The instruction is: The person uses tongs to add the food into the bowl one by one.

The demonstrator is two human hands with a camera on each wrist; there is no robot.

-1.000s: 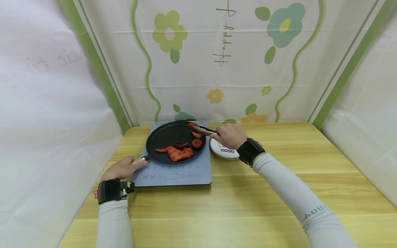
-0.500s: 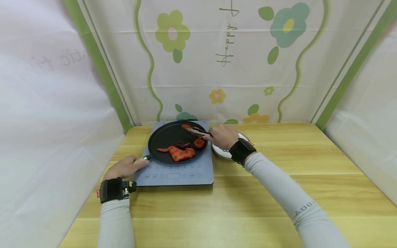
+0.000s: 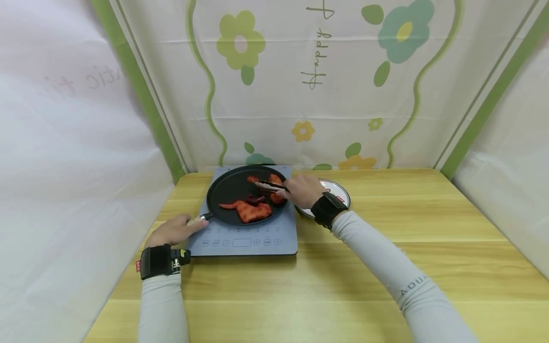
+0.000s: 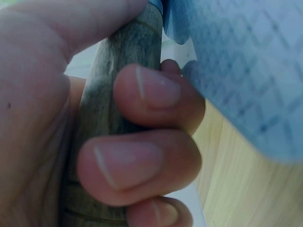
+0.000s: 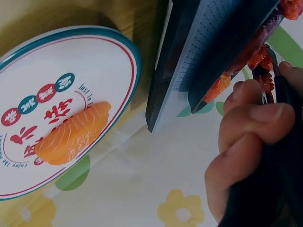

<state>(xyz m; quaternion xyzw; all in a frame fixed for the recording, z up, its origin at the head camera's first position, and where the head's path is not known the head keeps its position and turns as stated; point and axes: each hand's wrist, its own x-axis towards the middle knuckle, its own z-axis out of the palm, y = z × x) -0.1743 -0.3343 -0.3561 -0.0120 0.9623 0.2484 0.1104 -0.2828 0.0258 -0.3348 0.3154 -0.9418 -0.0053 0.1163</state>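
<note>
In the head view my left hand (image 3: 173, 229) grips the handle of a round black frying pan (image 3: 225, 190). The left wrist view shows its fingers curled round the wooden handle (image 4: 135, 42). My right hand (image 3: 305, 190) holds tongs (image 3: 271, 186) over the pan's right side. At the tongs' tips is a small red food piece (image 3: 252, 179); whether they pinch it is hard to tell. A red wing-shaped piece (image 3: 253, 213) lies at the pan's front, with a dark red curled piece (image 3: 256, 199) behind it. Other red-orange pieces (image 3: 276, 179) lie at the right rim.
Beneath the pan is a grey-blue induction cooker (image 3: 240, 250) on a wooden table (image 3: 326, 286). To its right stands a white plate (image 5: 104, 61) bearing an orange salmon slice (image 5: 73, 135). A flower-printed cloth (image 3: 266, 95) hangs behind, and white cloth walls enclose both sides.
My right hand and the tongs have moved left over the pan, and the small red piece at their tips has shifted left too. More of the plate shows. My left hand keeps its grip.
</note>
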